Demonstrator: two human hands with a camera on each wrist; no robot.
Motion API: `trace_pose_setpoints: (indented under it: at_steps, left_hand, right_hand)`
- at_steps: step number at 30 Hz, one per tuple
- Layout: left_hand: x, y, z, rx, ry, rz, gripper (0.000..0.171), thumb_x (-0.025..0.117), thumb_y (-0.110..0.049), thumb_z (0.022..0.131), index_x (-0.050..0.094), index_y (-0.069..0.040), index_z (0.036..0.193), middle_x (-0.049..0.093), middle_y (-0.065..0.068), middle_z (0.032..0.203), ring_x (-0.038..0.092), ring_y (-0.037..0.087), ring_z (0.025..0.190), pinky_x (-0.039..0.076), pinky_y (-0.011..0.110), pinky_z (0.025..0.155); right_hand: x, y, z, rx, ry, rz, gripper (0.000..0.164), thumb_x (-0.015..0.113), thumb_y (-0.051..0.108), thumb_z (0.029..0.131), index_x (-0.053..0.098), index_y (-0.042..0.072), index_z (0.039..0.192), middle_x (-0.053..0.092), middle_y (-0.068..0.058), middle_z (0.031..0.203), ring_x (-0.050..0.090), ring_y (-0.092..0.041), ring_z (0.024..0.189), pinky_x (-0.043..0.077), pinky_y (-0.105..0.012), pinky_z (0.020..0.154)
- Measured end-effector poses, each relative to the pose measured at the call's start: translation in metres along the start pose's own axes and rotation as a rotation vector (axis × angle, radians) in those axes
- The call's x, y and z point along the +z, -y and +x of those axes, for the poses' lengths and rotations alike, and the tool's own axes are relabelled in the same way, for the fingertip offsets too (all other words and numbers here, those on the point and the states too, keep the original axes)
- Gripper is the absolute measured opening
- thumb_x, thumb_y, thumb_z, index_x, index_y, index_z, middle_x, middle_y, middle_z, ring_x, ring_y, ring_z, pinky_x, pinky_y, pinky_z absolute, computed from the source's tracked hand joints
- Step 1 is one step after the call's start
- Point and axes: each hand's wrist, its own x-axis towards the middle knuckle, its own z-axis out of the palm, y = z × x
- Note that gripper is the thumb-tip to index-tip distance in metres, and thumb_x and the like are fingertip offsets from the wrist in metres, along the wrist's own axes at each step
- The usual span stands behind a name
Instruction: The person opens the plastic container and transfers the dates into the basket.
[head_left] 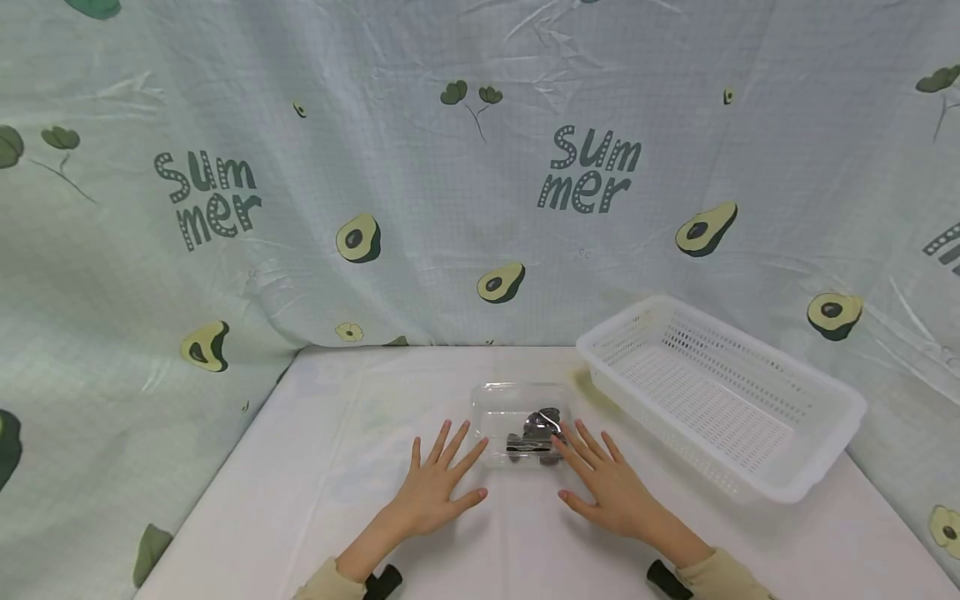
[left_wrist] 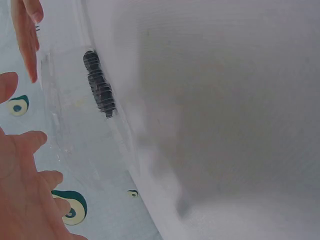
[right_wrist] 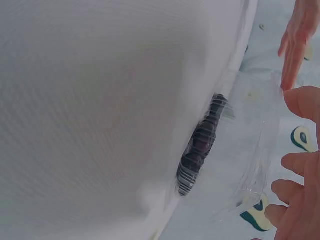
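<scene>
Dark glossy pieces (head_left: 540, 423) inside clear plastic container (head_left: 497, 407), lower centre of head frame; exact kind unclear. Left hand (head_left: 429, 493), lower centre-left: fingers spread, holding nothing. Right hand (head_left: 613, 493), lower centre-right: likewise spread, unladen; fingertips overlap container's edge, contact unclear. Progress, judged: pieces contained, none gripped; whether handling is unstarted or finished, cannot tell. White basket (head_left: 697, 400) right; printed cloth (head_left: 420, 167) behind.
</scene>
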Motion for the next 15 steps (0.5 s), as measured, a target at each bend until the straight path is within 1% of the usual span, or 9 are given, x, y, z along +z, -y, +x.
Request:
trace_pose_setpoints:
  at_steps: [2, 5, 7, 13, 15]
  left_hand:
    - [0.0002, -0.0002, -0.0017, 0.007, -0.003, 0.008, 0.063, 0.046, -0.051, 0.088, 0.026, -0.027, 0.142, 0.013, 0.004, 0.153, 0.004, 0.032, 0.140, 0.010, 0.070, 0.097]
    - [-0.0003, -0.0010, -0.0041, 0.014, 0.001, 0.013, 0.062, 0.047, -0.049, 0.088, 0.027, -0.028, 0.142, 0.015, 0.005, 0.152, 0.006, 0.032, 0.140, 0.010, 0.070, 0.098]
    - [-0.0007, -0.0015, -0.0056, 0.015, 0.004, 0.012, 0.062, 0.047, -0.049, 0.088, 0.027, -0.028, 0.142, 0.017, 0.005, 0.152, 0.008, 0.033, 0.140, 0.010, 0.069, 0.098]
    - [-0.0018, -0.0025, -0.0088, 0.016, 0.002, -0.009, 0.060, 0.047, -0.048, 0.089, 0.027, -0.029, 0.142, 0.017, 0.002, 0.152, 0.006, 0.028, 0.140, 0.009, 0.068, 0.099]
    - [-0.0022, -0.0028, -0.0101, 0.016, 0.001, -0.021, 0.060, 0.047, -0.047, 0.089, 0.026, -0.029, 0.142, 0.017, 0.000, 0.152, 0.006, 0.027, 0.141, 0.009, 0.068, 0.099]
  right_hand:
    - [-0.0004, 0.0011, 0.0007, -0.009, -0.011, -0.002, 0.072, 0.065, 0.037, 0.079, 0.035, 0.010, 0.139, 0.027, -0.010, 0.147, 0.022, -0.030, 0.137, -0.019, -0.029, 0.108]
    - [-0.0008, 0.0029, 0.0019, -0.022, -0.030, -0.002, 0.072, 0.066, 0.036, 0.078, 0.037, 0.009, 0.138, 0.031, -0.010, 0.146, 0.012, -0.022, 0.140, -0.017, -0.030, 0.109]
    - [0.0000, 0.0039, 0.0027, -0.032, -0.039, -0.006, 0.071, 0.067, 0.036, 0.078, 0.038, 0.008, 0.137, 0.033, -0.011, 0.144, 0.008, -0.019, 0.141, -0.016, -0.030, 0.110]
    - [0.0026, 0.0077, 0.0067, -0.039, -0.052, 0.006, 0.069, 0.067, 0.036, 0.078, 0.041, 0.008, 0.135, 0.040, -0.013, 0.140, 0.011, -0.019, 0.140, -0.014, -0.030, 0.110]
    - [0.0038, 0.0089, 0.0082, -0.040, -0.051, 0.008, 0.069, 0.066, 0.036, 0.078, 0.041, 0.008, 0.136, 0.040, -0.012, 0.140, 0.016, -0.022, 0.139, -0.014, -0.029, 0.110]
